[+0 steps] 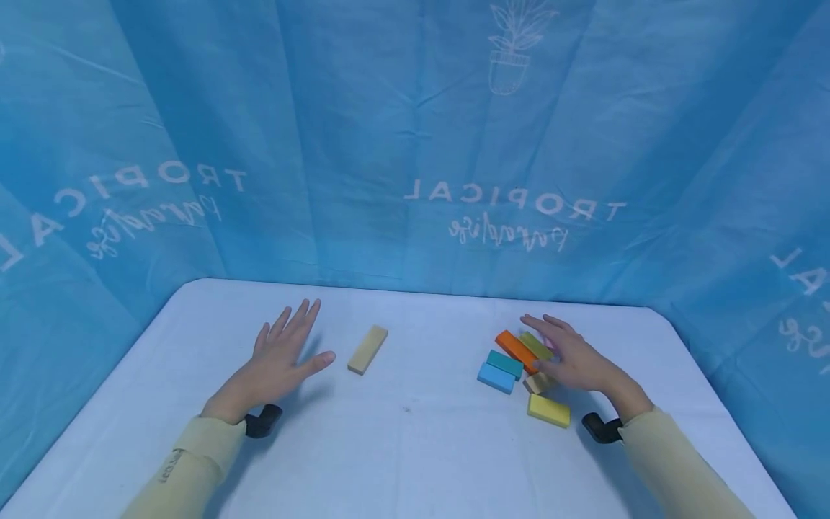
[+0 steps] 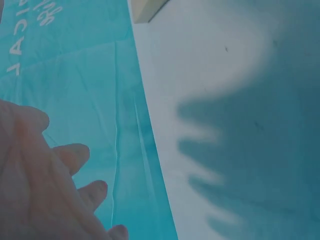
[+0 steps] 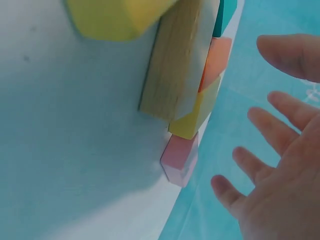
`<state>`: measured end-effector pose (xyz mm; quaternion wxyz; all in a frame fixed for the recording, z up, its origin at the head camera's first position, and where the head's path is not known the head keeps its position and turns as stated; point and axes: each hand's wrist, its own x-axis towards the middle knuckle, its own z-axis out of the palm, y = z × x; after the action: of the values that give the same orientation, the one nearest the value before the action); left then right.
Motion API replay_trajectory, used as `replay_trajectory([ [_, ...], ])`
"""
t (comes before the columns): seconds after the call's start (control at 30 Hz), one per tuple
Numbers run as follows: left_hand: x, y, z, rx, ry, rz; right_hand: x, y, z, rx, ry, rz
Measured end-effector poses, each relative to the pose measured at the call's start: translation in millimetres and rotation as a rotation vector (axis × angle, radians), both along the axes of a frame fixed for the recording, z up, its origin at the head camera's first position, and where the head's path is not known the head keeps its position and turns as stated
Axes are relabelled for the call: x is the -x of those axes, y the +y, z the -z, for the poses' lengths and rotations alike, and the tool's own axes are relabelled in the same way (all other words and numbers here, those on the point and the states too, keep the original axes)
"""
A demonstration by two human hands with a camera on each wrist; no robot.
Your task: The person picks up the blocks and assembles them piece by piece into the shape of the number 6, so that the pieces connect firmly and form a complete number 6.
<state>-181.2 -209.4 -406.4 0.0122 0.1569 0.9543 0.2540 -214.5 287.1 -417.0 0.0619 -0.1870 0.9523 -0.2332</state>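
My left hand [image 1: 275, 367] hovers over the left side of the table with its fingers spread, holding nothing. To the right of its thumb lies a plain wooden block [image 1: 367, 350], a corner of which shows in the left wrist view. Fingers extended, my right hand [image 1: 577, 360] hangs above a loose cluster of blocks. Under and around it are an orange block [image 1: 512, 347], an olive-green block [image 1: 535, 344], a second wooden block [image 3: 175, 65] and a pink block [image 3: 180, 157], which the hand mostly hides in the head view. A yellow block [image 1: 548, 410] lies nearer me.
A teal block [image 1: 504, 364] and a light blue block [image 1: 496, 378] lie side by side at the cluster's left. White cloth covers the table [image 1: 402, 461]. Behind and at both sides hangs a blue printed curtain [image 1: 363, 144].
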Motion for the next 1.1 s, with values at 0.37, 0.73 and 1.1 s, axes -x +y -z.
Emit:
replay_trajectory([
  [0.37,6.0,15.8,14.7,-0.078,-0.028,0.037,16.3,-7,-2.4,-0.045,-0.036,-0.124],
  [0.73,9.9,34.8,26.1,-0.150,-0.055,0.087,26.8,-11,-0.7,-0.041,-0.243,-0.171],
  [1.1,16.3,45.0,34.6,-0.197,-0.173,0.078,35.1,-10,-3.8,-0.094,-0.289,-0.216],
])
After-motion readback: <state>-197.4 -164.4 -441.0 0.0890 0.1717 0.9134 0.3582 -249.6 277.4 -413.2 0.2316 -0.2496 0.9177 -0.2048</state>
